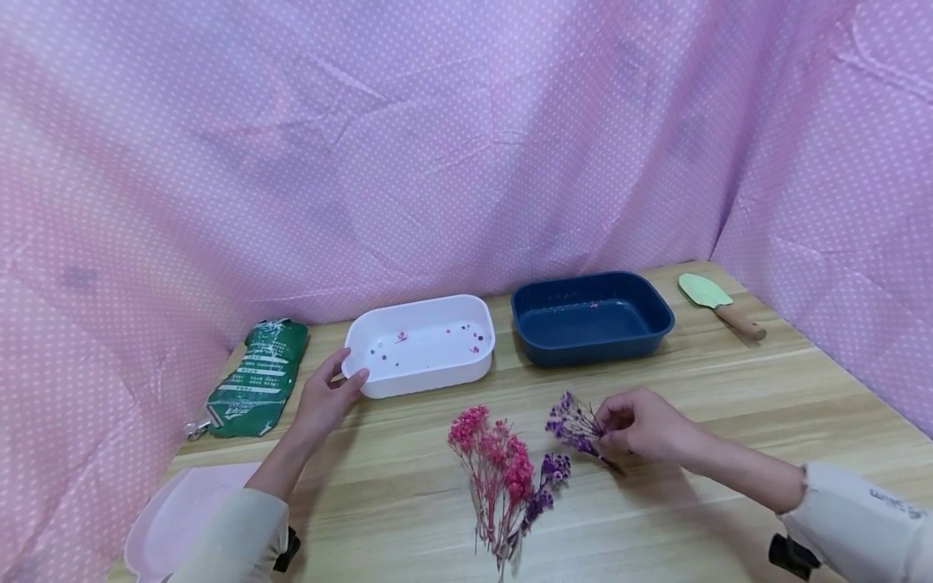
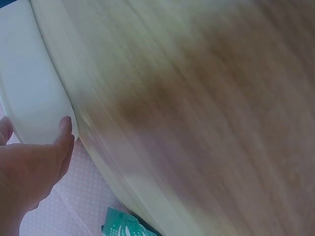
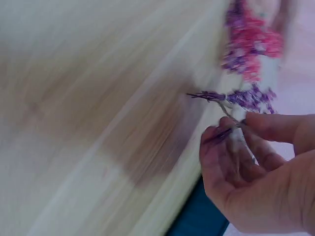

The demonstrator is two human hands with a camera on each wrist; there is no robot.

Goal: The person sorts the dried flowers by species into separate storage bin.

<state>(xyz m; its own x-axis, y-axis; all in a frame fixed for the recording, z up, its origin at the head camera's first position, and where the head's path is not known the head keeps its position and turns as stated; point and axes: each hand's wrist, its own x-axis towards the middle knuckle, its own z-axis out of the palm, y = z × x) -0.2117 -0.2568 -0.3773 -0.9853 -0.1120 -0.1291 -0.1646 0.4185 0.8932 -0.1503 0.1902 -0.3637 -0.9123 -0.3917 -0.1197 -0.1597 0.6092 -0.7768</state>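
My left hand (image 1: 328, 397) holds the near left corner of a white rectangular tub (image 1: 430, 380), its thumb at the front rim and its fingers on the left end. Small pink and purple flower bits lie scattered on the tub's floor. My right hand (image 1: 645, 425) pinches the thin stems of a small sprig of purple dried flowers (image 1: 572, 421), just above the table. In the right wrist view, stems (image 3: 221, 135) run between the thumb and fingers. A bunch of pink dried flowers (image 1: 503, 470) lies left of that hand, with another purple sprig (image 1: 543, 494) against it.
A dark blue tub (image 1: 594, 352) stands right of the white one. Farther right lies a pale green trowel (image 1: 703, 290) with a wooden handle. On the left are a green printed bag (image 1: 266, 376) with a metal clip and a pale pink flat piece (image 1: 178, 514). Dotted pink cloth (image 1: 437, 162) hangs behind.
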